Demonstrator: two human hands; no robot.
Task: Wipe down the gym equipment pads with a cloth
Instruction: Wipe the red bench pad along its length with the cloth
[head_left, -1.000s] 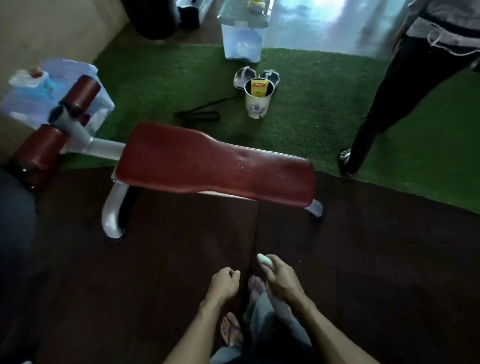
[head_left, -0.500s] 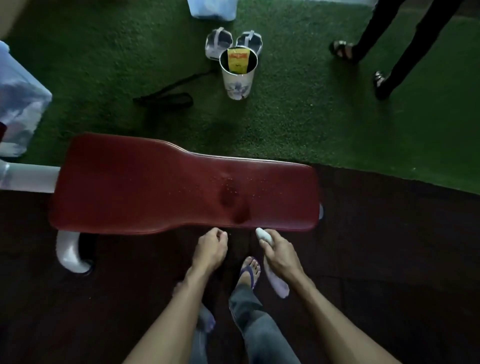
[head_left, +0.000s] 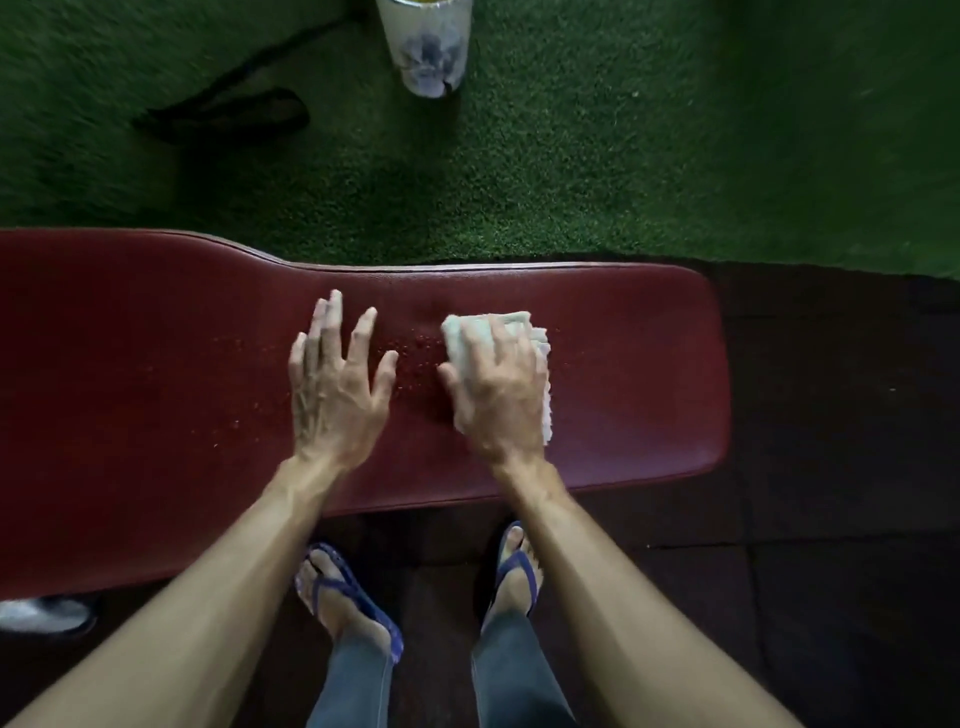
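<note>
A long dark red bench pad (head_left: 156, 395) runs across the view, with small water droplets (head_left: 415, 348) speckled near its middle. My right hand (head_left: 498, 389) presses a folded white cloth (head_left: 483, 327) flat onto the pad, right of the droplets. The cloth shows past my fingertips and along the hand's right side. My left hand (head_left: 337, 384) rests on the pad just left of the droplets, fingers spread, holding nothing.
Green artificial turf (head_left: 623, 156) lies beyond the pad. A white patterned cup (head_left: 426, 47) stands on it at the top, and a black strap (head_left: 228, 114) lies at upper left. My feet in blue flip-flops (head_left: 353, 597) stand on dark flooring (head_left: 831, 519). A white frame leg (head_left: 41, 613) shows at lower left.
I have stepped up to the bench and leaned over it. Both hands rose from beside my legs onto the pad. The cloth, bunched in my right hand before, now lies pressed on the pad.
</note>
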